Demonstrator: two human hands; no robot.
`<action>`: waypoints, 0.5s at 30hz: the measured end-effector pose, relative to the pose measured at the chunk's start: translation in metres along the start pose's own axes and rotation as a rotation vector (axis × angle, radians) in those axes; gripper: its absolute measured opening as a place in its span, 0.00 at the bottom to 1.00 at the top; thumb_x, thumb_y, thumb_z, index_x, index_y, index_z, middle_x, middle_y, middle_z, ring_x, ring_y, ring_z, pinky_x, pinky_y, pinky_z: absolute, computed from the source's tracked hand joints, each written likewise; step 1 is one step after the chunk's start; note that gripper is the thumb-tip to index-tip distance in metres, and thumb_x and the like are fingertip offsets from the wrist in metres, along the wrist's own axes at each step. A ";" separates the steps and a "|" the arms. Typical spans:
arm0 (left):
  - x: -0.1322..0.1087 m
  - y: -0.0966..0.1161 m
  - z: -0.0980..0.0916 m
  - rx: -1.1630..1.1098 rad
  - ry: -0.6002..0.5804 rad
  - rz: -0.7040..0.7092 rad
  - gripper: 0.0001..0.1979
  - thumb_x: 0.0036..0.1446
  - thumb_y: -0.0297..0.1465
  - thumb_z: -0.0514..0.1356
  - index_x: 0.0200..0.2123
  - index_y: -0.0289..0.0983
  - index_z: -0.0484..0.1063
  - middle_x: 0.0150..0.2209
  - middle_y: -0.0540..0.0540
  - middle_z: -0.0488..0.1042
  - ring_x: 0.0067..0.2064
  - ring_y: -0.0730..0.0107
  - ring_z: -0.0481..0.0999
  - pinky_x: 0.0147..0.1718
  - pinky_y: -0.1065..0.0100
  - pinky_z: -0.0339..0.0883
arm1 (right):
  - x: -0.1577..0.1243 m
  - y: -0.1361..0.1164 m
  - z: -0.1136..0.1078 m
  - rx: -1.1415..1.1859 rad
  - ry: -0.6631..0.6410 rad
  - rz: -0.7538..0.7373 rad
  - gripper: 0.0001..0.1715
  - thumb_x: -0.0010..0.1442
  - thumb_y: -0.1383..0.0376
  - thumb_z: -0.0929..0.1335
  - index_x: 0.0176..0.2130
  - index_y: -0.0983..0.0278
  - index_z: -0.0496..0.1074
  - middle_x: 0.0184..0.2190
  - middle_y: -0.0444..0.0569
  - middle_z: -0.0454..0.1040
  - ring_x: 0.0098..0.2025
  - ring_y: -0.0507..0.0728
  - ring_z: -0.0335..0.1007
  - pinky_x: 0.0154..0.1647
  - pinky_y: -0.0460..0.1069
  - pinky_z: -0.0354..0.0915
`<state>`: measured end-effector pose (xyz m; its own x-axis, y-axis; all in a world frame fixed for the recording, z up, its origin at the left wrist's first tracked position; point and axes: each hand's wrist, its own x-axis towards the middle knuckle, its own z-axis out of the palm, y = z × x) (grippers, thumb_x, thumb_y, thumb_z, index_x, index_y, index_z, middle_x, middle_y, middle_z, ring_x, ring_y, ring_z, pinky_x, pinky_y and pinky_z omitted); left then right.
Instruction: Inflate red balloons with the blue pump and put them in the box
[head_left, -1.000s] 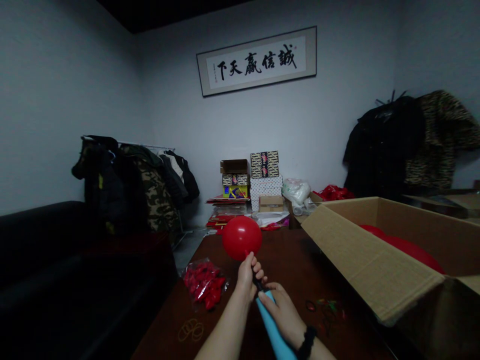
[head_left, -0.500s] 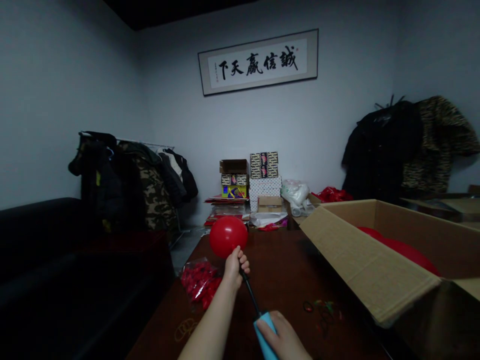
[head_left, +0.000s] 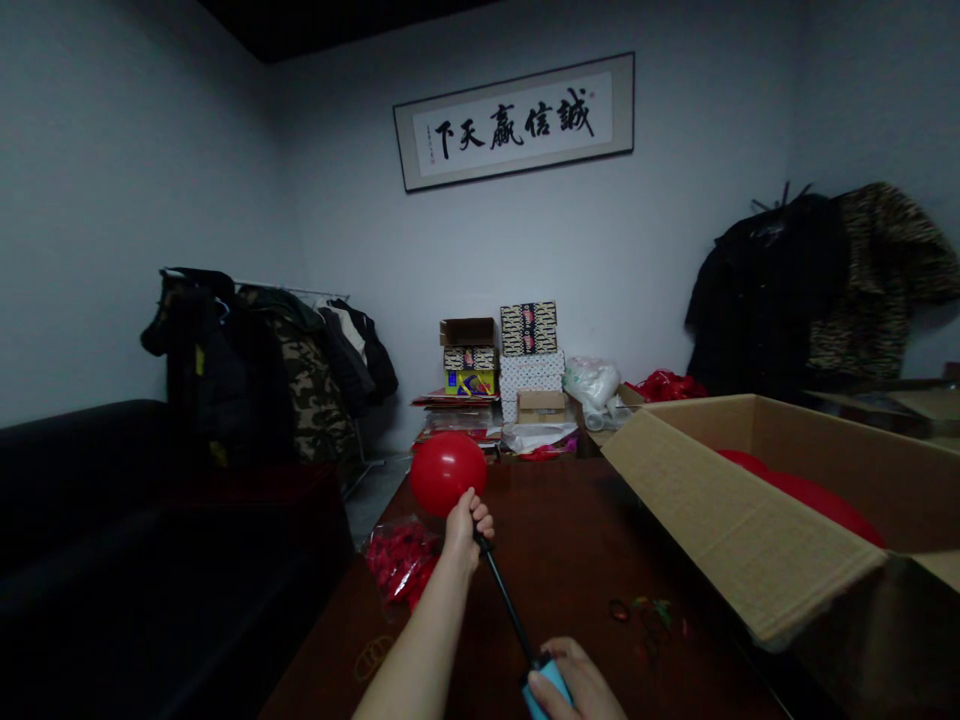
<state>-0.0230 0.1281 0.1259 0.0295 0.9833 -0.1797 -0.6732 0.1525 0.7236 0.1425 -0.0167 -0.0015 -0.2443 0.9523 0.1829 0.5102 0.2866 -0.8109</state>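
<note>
A round, partly filled red balloon sits over the tip of a hand pump with a blue body and a long black shaft. My left hand is closed around the balloon's neck and the pump's front end; the joint itself is hidden by my fingers. Low in the view, my right hand grips the blue body. Left of my forearm lies a clear plastic bag of uninflated red balloons on the brown table.
An open cardboard box with red balloons inside stands on the right. Rubber bands lie at the table's left, small coloured bands at its right. Stacked boxes stand behind the table; a black sofa is at left.
My right hand has drawn the blue body back, down and to the right, so more black shaft shows. My left hand and the balloon have shifted slightly left.
</note>
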 end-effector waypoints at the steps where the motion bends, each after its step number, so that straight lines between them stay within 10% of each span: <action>1: -0.002 -0.002 0.002 -0.003 -0.008 -0.011 0.18 0.56 0.36 0.56 0.21 0.39 0.50 0.15 0.59 0.49 0.13 0.82 0.48 0.15 0.76 0.39 | 0.003 -0.005 -0.004 0.003 -0.017 -0.013 0.42 0.58 0.38 0.56 0.42 0.70 0.75 0.48 0.62 0.71 0.51 0.63 0.66 0.56 0.52 0.57; 15: -0.025 -0.041 0.010 0.059 -0.134 -0.081 0.22 0.50 0.43 0.62 0.22 0.40 0.51 0.15 0.59 0.50 0.14 0.82 0.49 0.16 0.75 0.40 | 0.061 -0.053 -0.025 0.079 0.110 0.013 0.34 0.59 0.43 0.57 0.38 0.67 0.73 0.43 0.56 0.71 0.48 0.60 0.66 0.53 0.51 0.57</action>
<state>0.0111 0.0985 0.1072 0.1827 0.9714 -0.1518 -0.6203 0.2337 0.7487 0.1214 0.0284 0.0668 -0.1439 0.9630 0.2280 0.4452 0.2688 -0.8542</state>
